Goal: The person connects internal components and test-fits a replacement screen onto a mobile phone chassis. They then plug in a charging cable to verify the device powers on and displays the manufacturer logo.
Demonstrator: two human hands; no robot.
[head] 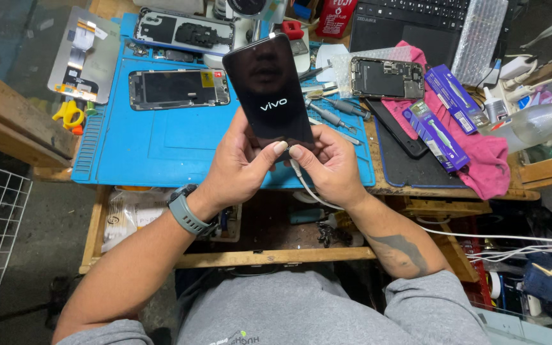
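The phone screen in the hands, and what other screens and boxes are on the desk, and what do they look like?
Phone: held by left hand and right hand; black screen, white logo.
Opened phone: on blue mat; dark rectangle.
Two boxes: on pink cloth, right; long, purple.
Red packet: top centre.
Laptop: top right, black.

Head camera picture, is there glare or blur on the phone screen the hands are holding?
Head view: the black phone is sharp, its dark glass mirroring a dim reflection rather than harsh glare; left hand and right hand are evenly lit and unblurred; the edges of the blue mat bow from wide-angle distortion.
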